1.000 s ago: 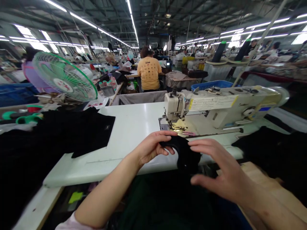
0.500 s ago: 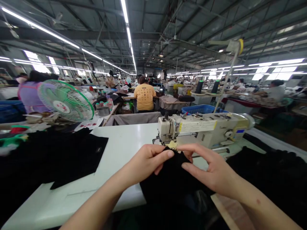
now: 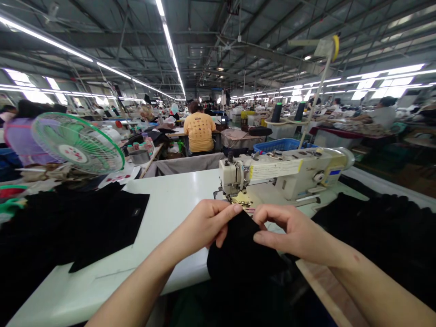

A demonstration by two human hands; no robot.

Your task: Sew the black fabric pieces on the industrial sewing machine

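A piece of black fabric (image 3: 238, 247) hangs between my hands, over the front edge of the white sewing table (image 3: 180, 190). My left hand (image 3: 207, 222) pinches its upper left edge between thumb and fingers. On the other side, my right hand (image 3: 286, 227) grips the right edge with thumb and curled fingers. Just beyond the fingertips stands a sewing machine (image 3: 282, 170), its needle end (image 3: 231, 179) behind my left hand. Part of the metal plate below the needle is hidden by my hands.
Black garments (image 3: 112, 222) lie on the table's left, and more black cloth (image 3: 378, 231) is heaped at right. A green-rimmed fan (image 3: 78, 143) stands at the left. Behind the machine are a blue basket (image 3: 282, 144) and thread cones (image 3: 277, 112). A person in yellow (image 3: 199, 129) sits ahead.
My right index finger has drawn back from the fabric's top edge and curled in. The fabric now lies smoother between my hands. The view has shifted slightly to the right.
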